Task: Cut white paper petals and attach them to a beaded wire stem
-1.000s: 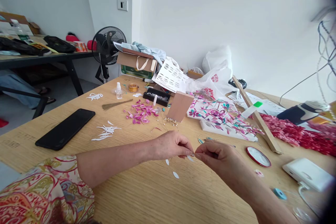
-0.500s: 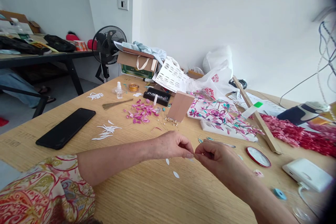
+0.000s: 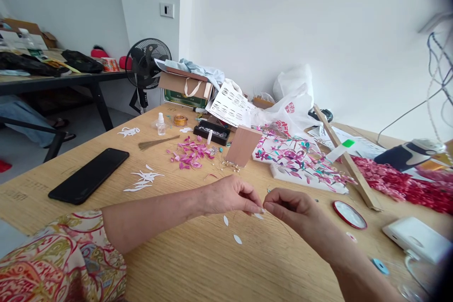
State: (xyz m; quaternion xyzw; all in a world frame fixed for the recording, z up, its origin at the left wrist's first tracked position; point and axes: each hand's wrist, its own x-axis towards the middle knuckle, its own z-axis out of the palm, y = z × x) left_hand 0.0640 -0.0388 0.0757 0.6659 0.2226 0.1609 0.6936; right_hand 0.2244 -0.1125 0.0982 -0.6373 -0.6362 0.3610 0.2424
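Note:
Over the front middle of the table, my left hand (image 3: 236, 197) and my right hand (image 3: 293, 206) meet almost tip to tip. Each is closed in a pinch of thumb and forefinger. A tiny whitish bit shows at the left fingertips, too small to name. Below the right fingers a very thin wire or thread (image 3: 286, 229) can just be seen, and I cannot tell whether that hand grips it. Small white leaf-shaped pieces (image 3: 237, 239) lie on the wood just under my left hand. A wooden block (image 3: 244, 145) stands upright beyond my hands.
Pink petals (image 3: 191, 152), white slivers (image 3: 144, 179) and a black phone (image 3: 90, 174) lie to the left. To the right are purple-and-teal flower sprigs (image 3: 300, 155) on white foam, a wooden bar (image 3: 354, 170), a red-rimmed round dish (image 3: 349, 214) and a white charger (image 3: 415, 238).
Both hands stay close together in a pinch. The right hand has shifted slightly right, widening the small gap, and the whitish bit at the left fingertips now shows.

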